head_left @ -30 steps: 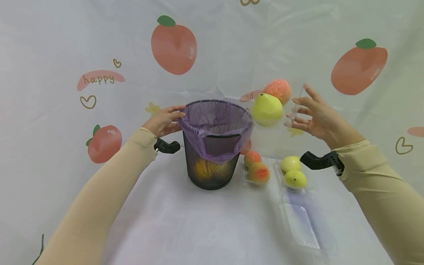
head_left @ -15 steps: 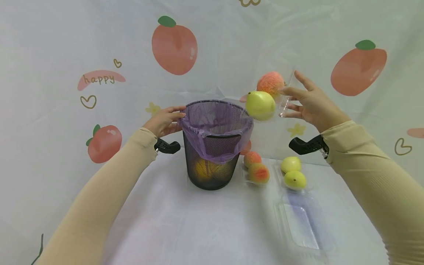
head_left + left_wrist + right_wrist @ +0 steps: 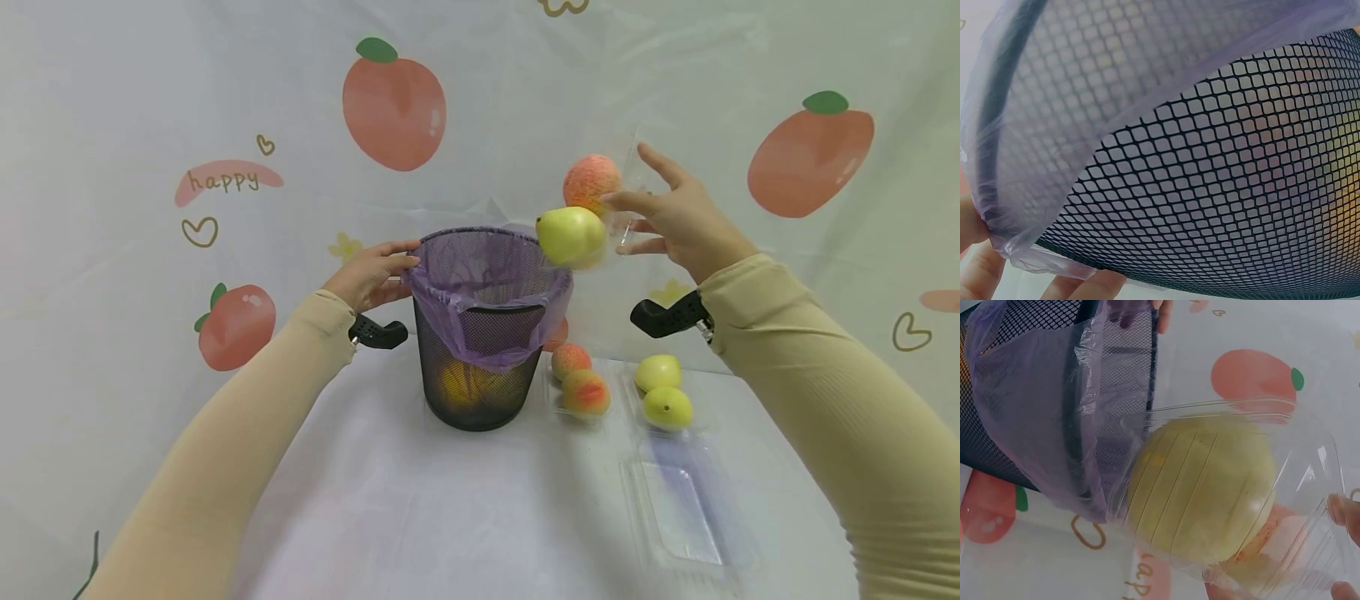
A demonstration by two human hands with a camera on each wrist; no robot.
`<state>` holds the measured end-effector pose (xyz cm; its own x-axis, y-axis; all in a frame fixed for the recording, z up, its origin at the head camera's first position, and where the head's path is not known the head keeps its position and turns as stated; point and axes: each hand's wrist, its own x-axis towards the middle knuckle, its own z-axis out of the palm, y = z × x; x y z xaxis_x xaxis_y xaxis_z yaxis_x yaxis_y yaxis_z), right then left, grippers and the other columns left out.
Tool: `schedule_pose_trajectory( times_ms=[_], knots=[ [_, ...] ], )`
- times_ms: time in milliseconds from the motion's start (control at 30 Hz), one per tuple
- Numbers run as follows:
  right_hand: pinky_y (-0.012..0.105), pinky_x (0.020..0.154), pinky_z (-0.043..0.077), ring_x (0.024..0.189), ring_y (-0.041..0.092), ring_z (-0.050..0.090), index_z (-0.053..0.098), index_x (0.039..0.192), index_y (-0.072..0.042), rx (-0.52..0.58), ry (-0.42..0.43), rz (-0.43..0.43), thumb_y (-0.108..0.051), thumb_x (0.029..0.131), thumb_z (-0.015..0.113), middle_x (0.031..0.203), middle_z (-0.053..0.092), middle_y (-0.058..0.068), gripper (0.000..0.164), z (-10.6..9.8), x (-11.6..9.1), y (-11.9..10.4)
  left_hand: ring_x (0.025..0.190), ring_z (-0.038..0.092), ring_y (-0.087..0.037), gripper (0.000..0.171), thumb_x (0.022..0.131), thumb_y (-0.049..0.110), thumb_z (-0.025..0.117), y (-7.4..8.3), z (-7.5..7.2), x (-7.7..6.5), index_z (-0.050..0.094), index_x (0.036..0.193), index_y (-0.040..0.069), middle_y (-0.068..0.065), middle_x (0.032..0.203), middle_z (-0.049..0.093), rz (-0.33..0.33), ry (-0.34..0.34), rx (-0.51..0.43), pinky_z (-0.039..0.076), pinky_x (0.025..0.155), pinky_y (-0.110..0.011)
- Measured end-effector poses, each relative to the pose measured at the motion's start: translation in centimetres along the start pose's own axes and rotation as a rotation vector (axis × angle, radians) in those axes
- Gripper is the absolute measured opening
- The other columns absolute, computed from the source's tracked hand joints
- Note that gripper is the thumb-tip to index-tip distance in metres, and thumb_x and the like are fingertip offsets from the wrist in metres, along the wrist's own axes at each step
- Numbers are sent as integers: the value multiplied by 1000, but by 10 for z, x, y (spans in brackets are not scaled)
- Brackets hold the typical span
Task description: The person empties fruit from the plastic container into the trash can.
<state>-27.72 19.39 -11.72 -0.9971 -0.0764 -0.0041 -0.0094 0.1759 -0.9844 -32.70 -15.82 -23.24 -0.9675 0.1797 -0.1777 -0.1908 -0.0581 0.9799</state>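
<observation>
The left hand grips the rim of a black mesh bin on the tabletop. The right hand, widely spread, holds a tilted clear container with pear and peach near the bin's mouth.

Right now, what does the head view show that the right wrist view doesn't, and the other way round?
Only the head view: two pears in a clear tray on the table, another tray in front of them, and beige sleeves.

Only the right wrist view: ridges of the clear container crossing the held pear.

Both: black mesh bin, purple liner, that container with its pear and peach, and parts of the left hand and right hand.
</observation>
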Motion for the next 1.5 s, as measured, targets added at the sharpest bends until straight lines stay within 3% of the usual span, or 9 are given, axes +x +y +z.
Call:
schedule_pose_trajectory(
  times_ms=[300,367,467,533,600,900,1267,1400,1500],
  knots=[
    [33,66,60,140,39,31,23,145,-56,-118,25,-53,-19,86,74,163,-3,8,87,10,3,-2,75,63,-6,52,101,13,52,0,1,0,38,150,20,-3,116,49,-8,26,16,55,71,-20],
    [33,66,60,134,35,41,22,146,-55,-151,31,-67,-19,86,75,161,10,14,88,12,4,-2,74,63,-6,52,101,13,52,0,1,0,37,150,20,-3,115,49,-3,26,22,55,70,-20],
    [32,65,60,115,25,57,23,147,-53,-193,40,-90,-18,85,76,129,43,15,89,14,4,-2,74,63,-6,52,101,13,52,0,1,0,37,150,19,-3,115,48,3,22,22,54,70,-20],
    [32,65,60,99,19,62,24,148,-51,-220,49,-108,-17,84,77,103,45,9,89,15,5,-1,75,63,-6,52,101,12,52,1,1,-1,37,150,18,-3,115,48,5,19,23,54,70,-20],
    [32,65,60,87,13,61,25,148,-51,-245,54,-119,-17,84,77,92,41,6,89,16,5,-1,75,63,-6,52,101,12,52,1,1,-2,36,151,18,-3,116,48,6,17,24,54,70,-19],
    [33,66,60,65,6,48,25,149,-48,-370,98,-172,-20,83,78,87,36,3,89,18,5,-2,75,63,-6,52,101,13,52,1,2,-2,37,150,19,-3,114,49,0,23,25,55,70,-20],
    [26,58,57,65,10,34,27,148,-49,-468,124,-203,-20,81,80,87,30,1,90,24,7,-4,76,63,-6,51,100,13,53,1,1,0,39,149,20,-3,116,49,-10,28,15,55,70,-21],
    [23,59,56,74,11,33,26,147,-52,-499,169,-226,-24,81,80,95,29,-1,89,24,8,-8,75,63,-7,52,101,13,52,1,0,0,38,150,19,-4,114,49,-3,20,17,55,71,-21],
    [23,65,58,80,11,32,25,145,-55,-451,203,-233,-26,81,80,100,30,-2,88,22,8,-14,75,63,-6,52,101,13,52,0,0,0,37,150,19,-3,113,50,4,9,22,55,72,-21]
  ],
)
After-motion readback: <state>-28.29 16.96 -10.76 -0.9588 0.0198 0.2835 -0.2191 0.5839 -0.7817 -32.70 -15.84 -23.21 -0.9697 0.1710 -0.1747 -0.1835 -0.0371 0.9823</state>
